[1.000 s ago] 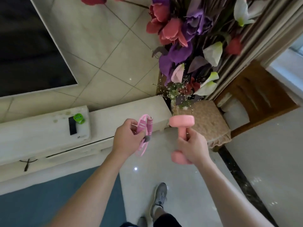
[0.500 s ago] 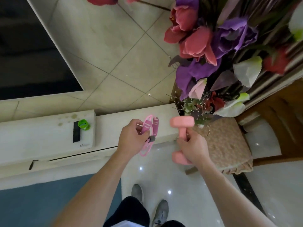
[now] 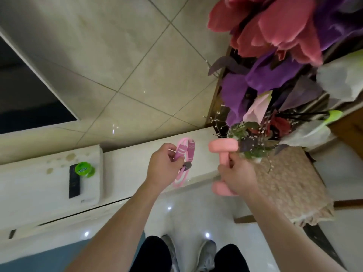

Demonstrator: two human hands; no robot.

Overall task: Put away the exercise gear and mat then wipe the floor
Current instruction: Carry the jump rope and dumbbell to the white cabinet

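Observation:
My left hand (image 3: 164,167) is closed around a coiled pink jump rope (image 3: 183,154), its two handles sticking up and a loop of cord hanging below my fist. My right hand (image 3: 237,173) grips the shaft of a pink dumbbell (image 3: 223,147), held upright with one head above my fingers and the other below. Both are held just over the right end of a low white stone cabinet (image 3: 135,161). A blue mat (image 3: 39,260) lies on the floor at the bottom left.
A large bunch of red and purple artificial flowers (image 3: 275,55) leans in from the upper right, above a stool with a beige woven cover (image 3: 290,185). A green round container (image 3: 84,169) and a black remote (image 3: 75,181) lie on the cabinet. A dark TV screen (image 3: 23,91) hangs left.
I have stepped closer to the cabinet and flowers. Both hands have moved forward over the cabinet's right end, still holding the rope and the dumbbell.

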